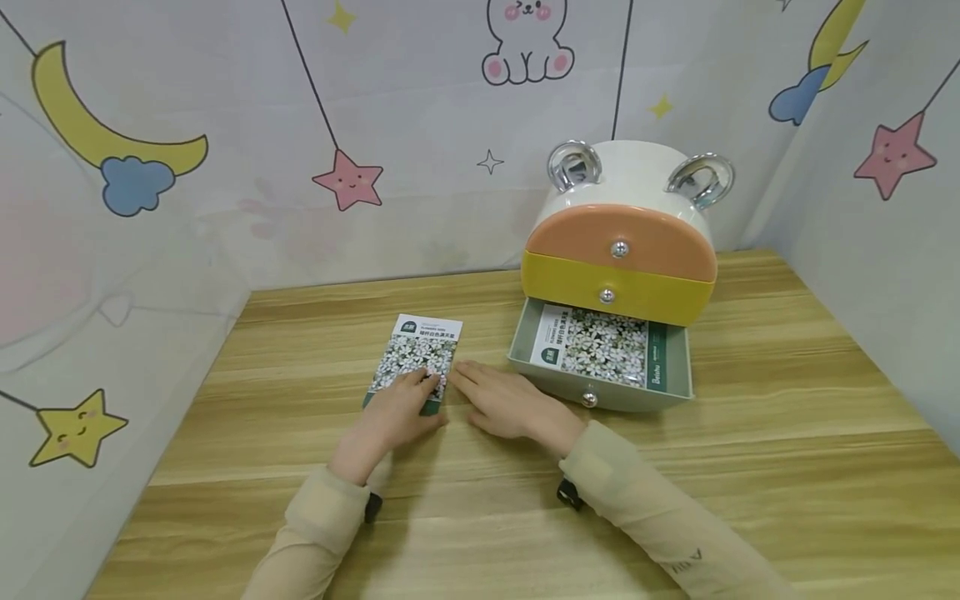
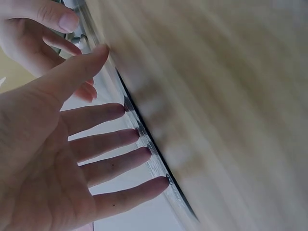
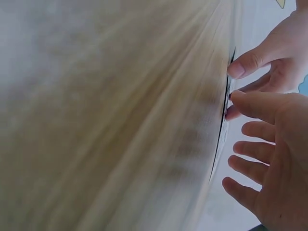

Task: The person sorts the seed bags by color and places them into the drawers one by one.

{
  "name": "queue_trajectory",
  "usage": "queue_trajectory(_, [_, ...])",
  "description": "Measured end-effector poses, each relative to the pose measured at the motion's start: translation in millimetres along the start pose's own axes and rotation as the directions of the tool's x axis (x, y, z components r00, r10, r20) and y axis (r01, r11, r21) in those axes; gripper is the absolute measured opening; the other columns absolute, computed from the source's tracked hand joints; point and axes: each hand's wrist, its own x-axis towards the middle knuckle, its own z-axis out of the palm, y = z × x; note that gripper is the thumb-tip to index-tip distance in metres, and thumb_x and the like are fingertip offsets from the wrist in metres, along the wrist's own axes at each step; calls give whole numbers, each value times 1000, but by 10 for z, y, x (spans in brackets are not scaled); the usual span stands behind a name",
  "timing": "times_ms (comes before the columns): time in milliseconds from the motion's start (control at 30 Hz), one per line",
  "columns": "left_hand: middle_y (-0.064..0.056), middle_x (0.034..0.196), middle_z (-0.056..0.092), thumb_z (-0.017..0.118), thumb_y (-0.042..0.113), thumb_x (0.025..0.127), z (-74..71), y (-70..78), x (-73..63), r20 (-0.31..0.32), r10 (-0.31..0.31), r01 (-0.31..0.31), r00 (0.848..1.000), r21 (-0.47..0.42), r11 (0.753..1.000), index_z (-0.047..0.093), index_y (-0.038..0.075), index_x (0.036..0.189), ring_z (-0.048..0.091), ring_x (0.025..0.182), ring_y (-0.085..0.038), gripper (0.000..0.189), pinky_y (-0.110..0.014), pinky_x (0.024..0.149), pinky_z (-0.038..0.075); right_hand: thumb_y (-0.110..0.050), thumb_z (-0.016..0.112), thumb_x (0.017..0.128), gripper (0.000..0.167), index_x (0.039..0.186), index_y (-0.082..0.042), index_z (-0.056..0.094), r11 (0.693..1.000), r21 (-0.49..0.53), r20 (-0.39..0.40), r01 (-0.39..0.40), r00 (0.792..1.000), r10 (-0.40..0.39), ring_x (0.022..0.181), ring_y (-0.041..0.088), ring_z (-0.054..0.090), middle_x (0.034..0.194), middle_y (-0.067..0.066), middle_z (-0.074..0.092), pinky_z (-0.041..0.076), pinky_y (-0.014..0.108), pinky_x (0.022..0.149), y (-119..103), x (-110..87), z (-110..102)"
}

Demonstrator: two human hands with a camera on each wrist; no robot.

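Observation:
A flower seed packet with a photo of white blossoms lies flat on the wooden table. On its lower part rest the fingertips of my left hand, seen palm-on with fingers spread and nearly straight in the left wrist view. My right hand is beside the packet's right edge, palm down, its fingers extended and holding nothing. In the right wrist view its fingers stand apart, near the packet's thin dark edge. A second seed packet lies sideways in the pulled-out grey-green drawer.
At the back right stands a white cabinet with silver ring ears. Its orange drawer and yellow drawer are closed above the pulled-out one, which juts forward beside my right forearm. Cartoon-printed cloth hangs behind the table.

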Motion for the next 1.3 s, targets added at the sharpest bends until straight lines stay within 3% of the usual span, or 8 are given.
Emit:
queue_trajectory(433, [-26, 134, 54, 68, 28, 88, -8, 10, 42, -46, 57, -56, 997, 22, 998, 53, 1, 134, 51, 123, -45, 55, -55, 106, 41, -34, 54, 97, 64, 151, -9, 30, 1000, -14, 34, -19, 999, 20, 146, 28, 29, 158, 13, 28, 31, 43, 117, 25, 107, 20])
queue_trajectory(667, [-28, 138, 49, 68, 27, 88, 10, 31, 81, -24, 28, -28, 999, 15, 1000, 48, 3, 140, 48, 123, -51, 61, -57, 103, 43, -34, 53, 97, 66, 151, -7, 27, 1000, -23, 28, -6, 1000, 6, 146, 29, 28, 158, 16, 27, 29, 41, 119, 31, 146, 23])
queue_trajectory(867, [-30, 138, 48, 69, 26, 86, -10, 33, 73, -42, 20, -19, 999, 28, 999, 46, 4, 142, 49, 120, -53, 65, -58, 98, 46, -26, 53, 98, 63, 151, -6, 27, 999, -37, -3, 4, 1000, -4, 146, 30, 29, 157, 16, 29, 30, 41, 118, 20, 237, 6])
queue_trajectory(1100, [-31, 137, 49, 68, 24, 85, -11, 18, 59, -31, 58, -58, 998, -14, 998, 45, -2, 140, 47, 126, -48, 65, -57, 110, 36, -23, 42, 101, 54, 151, -6, 28, 999, -51, -35, -17, 999, 15, 146, 27, 30, 156, 14, 31, 31, 41, 118, 68, 328, 71])
queue_trajectory(1300, [-28, 133, 54, 66, 19, 84, -13, -4, -8, -55, 107, -111, 993, -65, 992, 49, -5, 136, 52, 123, -43, 60, -53, 106, 42, -24, 42, 101, 55, 152, -7, 26, 998, -58, -6, -14, 1000, 14, 147, 27, 26, 158, 12, 27, 28, 43, 119, 123, 391, 89])
